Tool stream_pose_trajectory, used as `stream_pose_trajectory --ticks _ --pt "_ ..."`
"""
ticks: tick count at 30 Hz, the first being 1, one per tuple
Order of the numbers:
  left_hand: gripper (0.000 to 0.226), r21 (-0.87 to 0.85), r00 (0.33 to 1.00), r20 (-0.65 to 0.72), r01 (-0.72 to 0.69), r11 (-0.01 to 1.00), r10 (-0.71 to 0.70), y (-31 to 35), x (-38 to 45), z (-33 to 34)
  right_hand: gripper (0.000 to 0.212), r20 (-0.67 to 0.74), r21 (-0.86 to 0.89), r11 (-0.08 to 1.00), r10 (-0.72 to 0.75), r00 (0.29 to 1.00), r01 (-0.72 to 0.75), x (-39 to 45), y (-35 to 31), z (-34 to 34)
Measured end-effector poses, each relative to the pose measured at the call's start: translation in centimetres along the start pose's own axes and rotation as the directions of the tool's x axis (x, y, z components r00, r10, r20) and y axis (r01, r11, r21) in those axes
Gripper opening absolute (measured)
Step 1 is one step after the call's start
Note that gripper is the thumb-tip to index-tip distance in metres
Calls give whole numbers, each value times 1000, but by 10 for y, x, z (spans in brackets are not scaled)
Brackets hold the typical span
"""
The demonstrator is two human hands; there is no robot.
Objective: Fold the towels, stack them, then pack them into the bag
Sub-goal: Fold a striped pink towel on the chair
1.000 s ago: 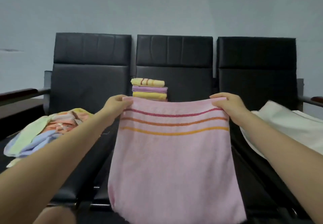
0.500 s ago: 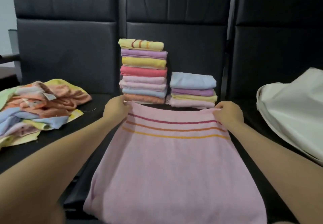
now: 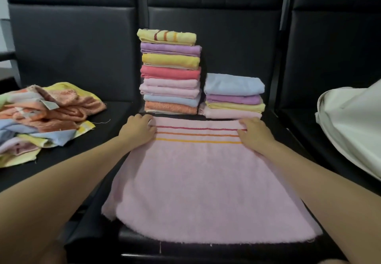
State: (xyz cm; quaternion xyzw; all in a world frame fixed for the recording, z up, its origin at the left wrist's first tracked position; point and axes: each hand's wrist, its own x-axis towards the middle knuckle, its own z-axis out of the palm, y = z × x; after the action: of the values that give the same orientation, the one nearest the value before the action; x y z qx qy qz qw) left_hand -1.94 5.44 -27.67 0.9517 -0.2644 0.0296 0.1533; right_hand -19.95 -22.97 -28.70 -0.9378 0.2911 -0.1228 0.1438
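A pink towel [image 3: 206, 181] with three coloured stripes lies spread flat on the middle black seat. My left hand [image 3: 140, 129] holds its far left corner, and my right hand [image 3: 254, 133] holds its far right corner, both down on the seat. Just behind the towel stands a tall stack of folded towels [image 3: 170, 72], and a shorter stack [image 3: 234, 96] sits to its right. A heap of unfolded towels [image 3: 43, 117] covers the left seat. The white bag [image 3: 354, 125] lies on the right seat.
Three black chairs stand side by side, their backrests [image 3: 72, 47] rising close behind the stacks. The towel's near edge hangs slightly over the front edge of the middle seat [image 3: 132, 235].
The towel was held up in the air a second ago; both hands have lowered it and laid it flat on the middle seat. The view has tilted downward.
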Motion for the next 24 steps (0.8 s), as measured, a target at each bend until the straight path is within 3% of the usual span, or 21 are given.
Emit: stream_pose_trajectory --ticks 3,6,8,12,16,24 --pt "50 -94 995 31 99 991 -97 5 -8 -9 45 41 -77 997 -20 999 23 -12 -6 -3" --pt "50 -197 986 69 162 967 -151 4 -19 -17 39 25 273 961 32 999 -38 -27 -31 -19" --pt "43 -230 980 102 190 954 -171 1 -33 -22 33 0 418 909 -9 1000 8 -43 -53 -27" --pt "23 -302 967 184 228 926 -178 -4 -73 -34 14 75 379 896 -280 957 232 -93 -95 -27" --pt "26 -354 930 325 289 890 -173 -13 -115 -51 11 164 372 859 -433 886 351 -131 -117 -21" --pt "48 -146 931 317 236 961 -180 -20 -195 -74 17 252 268 841 -533 808 471 -185 -136 -20"
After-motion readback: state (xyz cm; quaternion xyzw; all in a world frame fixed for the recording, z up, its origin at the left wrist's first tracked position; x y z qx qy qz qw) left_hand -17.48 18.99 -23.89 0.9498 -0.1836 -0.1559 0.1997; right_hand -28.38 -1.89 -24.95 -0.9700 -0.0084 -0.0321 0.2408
